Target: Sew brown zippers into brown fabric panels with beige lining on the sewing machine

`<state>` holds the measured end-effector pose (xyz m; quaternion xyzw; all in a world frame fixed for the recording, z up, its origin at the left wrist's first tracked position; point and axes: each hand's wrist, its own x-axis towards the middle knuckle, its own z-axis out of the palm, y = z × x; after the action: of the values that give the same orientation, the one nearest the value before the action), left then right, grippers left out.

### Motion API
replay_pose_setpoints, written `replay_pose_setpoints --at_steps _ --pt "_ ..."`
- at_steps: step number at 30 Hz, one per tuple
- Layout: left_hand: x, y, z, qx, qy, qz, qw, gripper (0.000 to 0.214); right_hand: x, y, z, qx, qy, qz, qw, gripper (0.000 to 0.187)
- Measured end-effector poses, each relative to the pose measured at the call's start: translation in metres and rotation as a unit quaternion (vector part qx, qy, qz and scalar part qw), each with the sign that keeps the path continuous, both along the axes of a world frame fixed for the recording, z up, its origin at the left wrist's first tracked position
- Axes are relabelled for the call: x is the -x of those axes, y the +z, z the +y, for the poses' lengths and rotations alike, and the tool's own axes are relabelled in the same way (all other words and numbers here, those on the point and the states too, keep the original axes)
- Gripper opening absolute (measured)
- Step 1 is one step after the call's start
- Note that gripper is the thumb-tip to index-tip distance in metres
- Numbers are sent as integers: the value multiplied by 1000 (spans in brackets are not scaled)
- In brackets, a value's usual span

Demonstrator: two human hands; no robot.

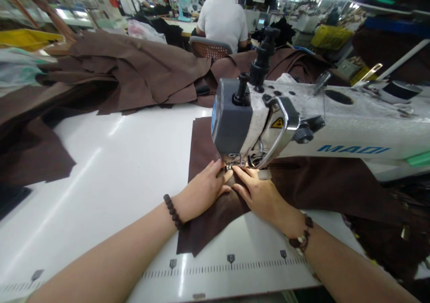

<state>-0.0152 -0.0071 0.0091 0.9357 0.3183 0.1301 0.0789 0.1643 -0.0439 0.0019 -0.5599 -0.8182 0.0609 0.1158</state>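
A dark brown fabric piece (215, 227) lies under the head of a sewing machine (235, 114), stretching right beneath its arm. My left hand (204, 191) presses flat on the fabric, fingertips just left of the presser foot (229, 166). On the other side, my right hand (260, 193) rests on the same fabric with thumb and fingers spread. Both hands are open, and the cloth lies beneath them rather than in a grip. The needle's tip is too small to make out.
Brown fabric pieces (144, 70) are heaped along the back and left of the white table (101, 159). A ruler scale (201, 269) runs along the front edge. Beyond, a person in a white shirt (223, 20) sits on a chair (210, 47). More brown fabric hangs at the right.
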Motion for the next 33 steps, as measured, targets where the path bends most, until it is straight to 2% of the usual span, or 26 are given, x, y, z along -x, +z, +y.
replay_pose_setpoints --at_steps 10,17,20,22,25,28,29,30,31,33 --pt "4 0 5 1 -36 16 999 29 5 3 -3 11 -13 -12 1000 42" --pt "5 -1 6 -4 -39 16 999 26 8 4 -2 19 -19 -11 1000 42" --pt "7 -3 9 -1 -50 14 999 33 3 10 -1 19 -4 -17 1000 44" --pt "10 -4 13 -2 -63 22 998 35 -2 21 -2 25 -11 -48 998 49" --pt "18 -2 25 -9 -94 45 995 35 -12 51 -3 90 -19 -114 989 53" --pt "28 7 38 -28 -112 64 991 26 -17 84 -4 252 62 -99 961 43" --pt "30 10 39 -34 -107 67 991 24 -18 91 -3 302 98 -75 945 37" --pt "32 13 39 -38 -97 65 992 23 -18 93 -3 322 123 -52 937 33" --pt "33 15 36 -38 -85 57 994 23 -18 90 -4 307 132 -35 942 31" --pt "31 15 25 -31 -66 25 997 22 -16 73 -6 197 118 -19 973 31"
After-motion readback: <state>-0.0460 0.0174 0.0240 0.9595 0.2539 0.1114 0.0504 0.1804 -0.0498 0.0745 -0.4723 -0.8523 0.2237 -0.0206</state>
